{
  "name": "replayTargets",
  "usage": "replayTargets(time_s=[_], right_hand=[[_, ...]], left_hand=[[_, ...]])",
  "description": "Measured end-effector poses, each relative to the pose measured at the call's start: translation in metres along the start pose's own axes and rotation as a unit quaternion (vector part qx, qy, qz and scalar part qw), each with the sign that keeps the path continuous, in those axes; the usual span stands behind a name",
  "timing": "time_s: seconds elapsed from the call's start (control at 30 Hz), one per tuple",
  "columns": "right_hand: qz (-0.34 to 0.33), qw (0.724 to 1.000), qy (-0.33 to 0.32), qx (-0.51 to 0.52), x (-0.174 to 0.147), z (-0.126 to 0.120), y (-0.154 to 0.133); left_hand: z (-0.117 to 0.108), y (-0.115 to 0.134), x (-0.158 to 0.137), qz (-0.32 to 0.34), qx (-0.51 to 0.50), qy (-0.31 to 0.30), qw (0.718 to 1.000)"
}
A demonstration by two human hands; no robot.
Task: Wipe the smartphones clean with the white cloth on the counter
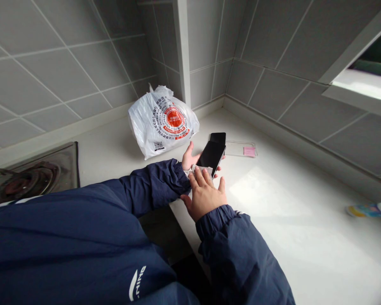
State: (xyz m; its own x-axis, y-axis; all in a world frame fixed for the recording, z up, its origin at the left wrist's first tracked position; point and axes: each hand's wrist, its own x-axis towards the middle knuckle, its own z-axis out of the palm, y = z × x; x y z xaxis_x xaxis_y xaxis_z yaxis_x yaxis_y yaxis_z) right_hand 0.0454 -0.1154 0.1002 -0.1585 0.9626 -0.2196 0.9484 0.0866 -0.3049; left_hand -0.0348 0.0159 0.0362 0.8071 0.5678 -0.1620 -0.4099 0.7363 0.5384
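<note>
My left hand (188, 157) holds a black smartphone (211, 155) from below, its thumb at the near left edge and fingertips showing past the right edge. A crumpled white tissue (206, 170) lies over the phone's near end. Pressed flat on that tissue are the spread fingers of my right hand (207, 195), with the thumb held out to the side. Just beyond the held phone, a second black phone-like slab (218, 137) is partly hidden by it. To its right lies a clear phone case (235, 148) with a pink label (249, 151).
A white plastic bag (146, 123) with red print stands behind my left hand on the white counter (273, 237). At far left is a gas stove (28, 180). A blurred blue-and-yellow bottle (365, 210) lies at the right. Grey tiled walls (273, 84) border the counter.
</note>
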Motion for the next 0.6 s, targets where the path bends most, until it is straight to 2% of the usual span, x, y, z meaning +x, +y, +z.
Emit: replayTargets(time_s=[0.3, 0.6], right_hand=[[0.029, 0.999, 0.008, -0.024, 0.003, 0.012, -0.002], [0.072, 0.993, 0.091, -0.015, 0.019, 0.008, 0.018]], left_hand=[[0.008, 0.001, -0.004, -0.016, -0.031, -0.002, 0.999], [0.017, -0.005, 0.000, -0.047, -0.085, 0.015, 0.995]])
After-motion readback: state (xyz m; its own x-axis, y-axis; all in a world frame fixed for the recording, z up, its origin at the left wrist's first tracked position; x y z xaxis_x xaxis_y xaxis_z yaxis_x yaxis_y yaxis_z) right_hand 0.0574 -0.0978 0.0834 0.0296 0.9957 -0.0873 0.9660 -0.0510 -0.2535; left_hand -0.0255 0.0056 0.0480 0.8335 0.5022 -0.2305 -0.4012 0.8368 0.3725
